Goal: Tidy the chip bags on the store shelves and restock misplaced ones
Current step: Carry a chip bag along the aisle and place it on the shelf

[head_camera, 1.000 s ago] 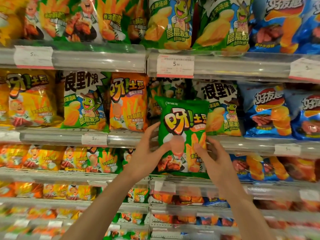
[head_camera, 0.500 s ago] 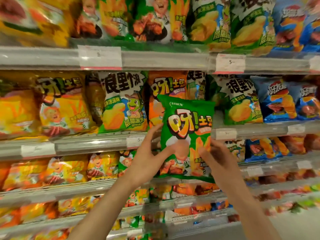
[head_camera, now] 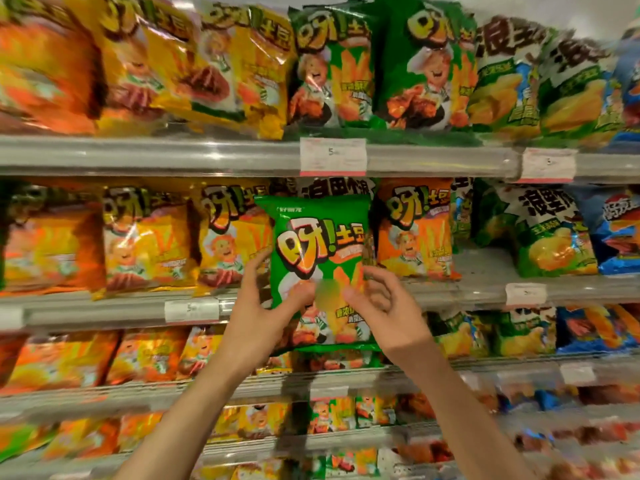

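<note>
I hold a green chip bag [head_camera: 320,244] upright in front of the middle shelf, between both hands. My left hand [head_camera: 258,313] grips its left edge with the thumb on the front. My right hand [head_camera: 382,306] pinches its lower right side. Behind it stand orange bags [head_camera: 414,230] and yellow bags [head_camera: 232,237] of the same brand. Two matching green bags [head_camera: 420,64] stand on the top shelf, above and to the right of the held one.
Green-and-white wavy chip bags [head_camera: 540,230] and blue bags [head_camera: 620,230] fill the right side. Metal shelf rails [head_camera: 138,155] with price tags [head_camera: 332,155] jut out in front of every row. Lower shelves hold more orange and green bags.
My view has swung left and up, bringing the top shelf's green bags into sight. The held green bag has risen a little relative to the shelves, still in both hands.
</note>
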The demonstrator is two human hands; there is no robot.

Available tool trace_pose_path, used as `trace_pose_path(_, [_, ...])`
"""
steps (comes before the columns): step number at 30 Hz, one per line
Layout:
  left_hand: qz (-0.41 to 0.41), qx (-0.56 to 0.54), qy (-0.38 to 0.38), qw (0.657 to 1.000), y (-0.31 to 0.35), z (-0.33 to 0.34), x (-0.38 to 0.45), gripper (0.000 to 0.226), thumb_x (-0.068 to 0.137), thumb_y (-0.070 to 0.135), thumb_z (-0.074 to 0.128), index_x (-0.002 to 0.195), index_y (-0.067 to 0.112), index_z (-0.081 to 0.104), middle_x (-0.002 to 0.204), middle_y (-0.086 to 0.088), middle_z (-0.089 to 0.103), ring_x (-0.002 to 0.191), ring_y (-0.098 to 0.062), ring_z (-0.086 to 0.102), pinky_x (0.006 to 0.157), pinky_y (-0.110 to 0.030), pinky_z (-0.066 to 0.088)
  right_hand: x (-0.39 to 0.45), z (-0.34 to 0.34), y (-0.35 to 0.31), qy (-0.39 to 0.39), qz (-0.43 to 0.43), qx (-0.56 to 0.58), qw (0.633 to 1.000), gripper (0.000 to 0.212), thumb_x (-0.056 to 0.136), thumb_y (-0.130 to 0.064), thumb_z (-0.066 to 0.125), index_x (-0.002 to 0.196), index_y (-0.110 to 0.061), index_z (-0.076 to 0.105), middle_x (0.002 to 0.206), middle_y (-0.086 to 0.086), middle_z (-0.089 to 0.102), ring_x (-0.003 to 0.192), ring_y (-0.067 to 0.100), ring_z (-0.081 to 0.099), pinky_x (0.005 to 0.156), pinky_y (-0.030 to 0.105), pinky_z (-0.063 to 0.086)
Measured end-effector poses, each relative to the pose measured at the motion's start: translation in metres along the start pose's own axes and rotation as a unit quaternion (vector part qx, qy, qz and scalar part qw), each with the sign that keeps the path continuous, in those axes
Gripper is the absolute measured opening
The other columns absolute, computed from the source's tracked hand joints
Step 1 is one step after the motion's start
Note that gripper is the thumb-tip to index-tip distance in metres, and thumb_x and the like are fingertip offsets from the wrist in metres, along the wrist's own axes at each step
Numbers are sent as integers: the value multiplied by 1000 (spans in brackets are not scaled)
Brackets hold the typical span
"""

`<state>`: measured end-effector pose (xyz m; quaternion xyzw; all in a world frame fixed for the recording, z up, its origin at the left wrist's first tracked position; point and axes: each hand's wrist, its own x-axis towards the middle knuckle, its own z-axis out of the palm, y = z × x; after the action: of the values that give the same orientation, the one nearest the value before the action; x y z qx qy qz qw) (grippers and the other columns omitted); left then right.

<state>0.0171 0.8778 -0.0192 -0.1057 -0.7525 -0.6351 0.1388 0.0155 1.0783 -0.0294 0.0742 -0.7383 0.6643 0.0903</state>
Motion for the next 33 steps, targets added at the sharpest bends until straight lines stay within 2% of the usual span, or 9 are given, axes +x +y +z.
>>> trace_pose_path(2, [3, -2, 28, 1000, -3, -11, 3, 76, 75, 51, 77, 139, 45, 36, 130, 19, 58, 111, 9, 58, 94, -19, 49, 6, 14, -5, -23, 5, -31, 999, 59, 76, -53, 70, 128, -34, 51, 118, -10, 59, 115, 11, 60, 92, 24, 48])
trace_pose_path(4, [8, -7, 49, 999, -4, -20, 6, 75, 75, 54, 80, 137, 48, 38, 136, 16, 56, 120, 2, 56, 104, -33, 46, 13, 17, -12, -48, 8, -89, 995, 59, 86, -55, 64, 138, -34, 45, 126, -13, 55, 115, 4, 59, 87, 19, 47])
trace_pose_path(7, [11, -11, 73, 997, -3, -33, 9, 73, 74, 56, 80, 134, 53, 39, 135, 17, 56, 124, -4, 55, 106, -44, 46, 35, 4, -22, 36, -27, -166, 985, 59, 91, -60, 58, 141, -30, 45, 130, -10, 57, 114, 6, 60, 91, 27, 51])
trace_pose_path(9, [12, -14, 81, 997, -4, -42, 10, 72, 75, 55, 80, 135, 52, 39, 134, 14, 58, 120, -4, 59, 102, -46, 49, 55, -4, -24, 107, -36, -228, 967, 65, 93, -60, 55, 145, -23, 42, 136, -4, 57, 122, 15, 58, 100, 36, 49])
trace_pose_path(14, [6, -20, 111, 994, -3, -54, 10, 72, 79, 45, 78, 138, 43, 39, 129, 15, 59, 109, 3, 62, 96, -39, 54, 92, 7, -17, 113, -4, -244, 963, 80, 96, -57, 52, 156, -11, 24, 159, 9, 37, 144, 28, 38, 114, 41, 35])
trace_pose_path(18, [1, -15, 125, 992, -7, -63, 7, 73, 78, 45, 78, 139, 43, 38, 131, 12, 59, 111, -1, 63, 93, -33, 55, 103, 17, -9, 151, 0, -203, 967, 72, 95, -51, 59, 148, -10, 33, 146, 13, 49, 133, 31, 49, 107, 41, 43])
trace_pose_path(22, [-1, -12, 137, 990, -9, -69, 3, 70, 78, 44, 79, 137, 45, 39, 128, 13, 60, 109, -1, 64, 85, -24, 55, 105, 21, -9, 164, -12, -193, 967, 75, 91, -55, 63, 146, -14, 34, 146, 10, 50, 131, 29, 51, 105, 42, 45])
trace_pose_path(29, [-11, 3, 152, 988, -13, -85, 0, 79, 71, 64, 79, 137, 54, 37, 140, 10, 54, 128, -13, 54, 104, -47, 48, 115, 18, -39, 139, -60, -223, 963, 74, 87, -54, 68, 141, -9, 45, 135, 9, 58, 125, 28, 54, 92, 31, 43])
trace_pose_path(33, [-8, -4, 150, 989, -15, -80, 1, 77, 72, 63, 79, 137, 53, 39, 140, 10, 55, 126, -13, 56, 103, -47, 49, 107, 1, -53, 132, -49, -240, 961, 62, 92, -53, 63, 138, -14, 50, 133, 4, 59, 125, 25, 54, 84, 24, 33])
